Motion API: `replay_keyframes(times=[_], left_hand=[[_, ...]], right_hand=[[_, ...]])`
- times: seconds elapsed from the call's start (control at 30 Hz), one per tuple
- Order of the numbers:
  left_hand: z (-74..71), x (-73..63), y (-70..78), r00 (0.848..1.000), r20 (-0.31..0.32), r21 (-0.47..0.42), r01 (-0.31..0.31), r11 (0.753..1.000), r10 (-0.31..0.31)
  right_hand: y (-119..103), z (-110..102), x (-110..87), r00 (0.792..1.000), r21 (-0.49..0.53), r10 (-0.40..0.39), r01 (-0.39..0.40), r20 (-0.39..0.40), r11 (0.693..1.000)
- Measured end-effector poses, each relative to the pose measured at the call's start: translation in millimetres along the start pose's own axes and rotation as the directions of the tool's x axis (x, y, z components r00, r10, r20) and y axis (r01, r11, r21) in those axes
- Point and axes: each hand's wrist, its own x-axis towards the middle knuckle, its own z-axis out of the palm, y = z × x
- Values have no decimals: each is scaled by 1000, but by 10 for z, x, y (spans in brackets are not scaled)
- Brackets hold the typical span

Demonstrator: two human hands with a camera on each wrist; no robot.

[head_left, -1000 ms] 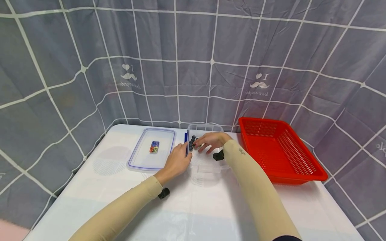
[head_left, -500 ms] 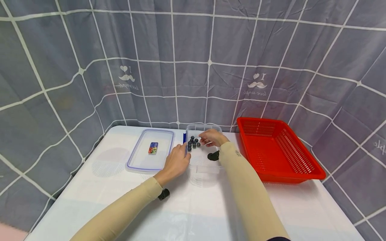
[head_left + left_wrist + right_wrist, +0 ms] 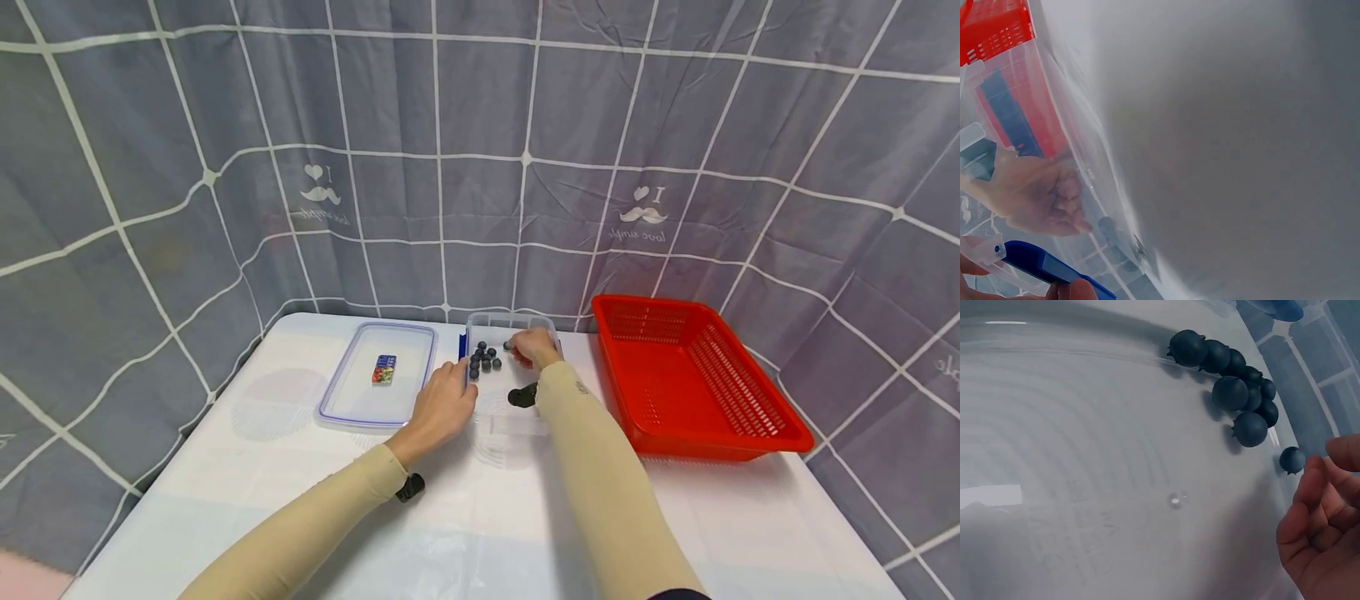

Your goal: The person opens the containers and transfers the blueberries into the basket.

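A clear plastic food container (image 3: 517, 423) stands lidless on the table, with blue clip latches. My left hand (image 3: 444, 395) grips its left side; the left wrist view shows fingers at a blue latch (image 3: 1041, 259). Several blueberries (image 3: 1232, 394) are bunched inside toward the container's left side. My right hand (image 3: 534, 347) reaches into the container near the far wall, its fingers loosely bent. A single blueberry (image 3: 1291, 460) lies apart from the bunch, right beside the fingertips (image 3: 1315, 467); it is not between them.
A clear lid (image 3: 352, 400) with a blue seal and a fruit-picture label (image 3: 384, 369) lies left of the container. At the right is a red perforated basket (image 3: 690, 392). A grey grid-patterned curtain (image 3: 480, 200) hangs behind the white table (image 3: 480, 533).
My right hand has moved from over the blueberries to the right and toward the far wall, uncovering the bunch. One blueberry now shows apart beside its fingers. My left hand stays at the container's side.
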Motion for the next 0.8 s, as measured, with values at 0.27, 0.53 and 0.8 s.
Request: replay_keyframes(times=[0.27,0.53,0.8], left_hand=[[42,-9,23,1000,-11,-14,-15,1000,15],[39,-7,18,1000,-23,10,-16,1000,16],[46,-21,-4,999,-38,-13,-6,1000,6]], right_hand=[[94,29,31,999,0,13,-13,-50,1000],[153,25,91,998,-25,44,-43,34,999],[137,50,55,991,-100,40,-28,124,995]])
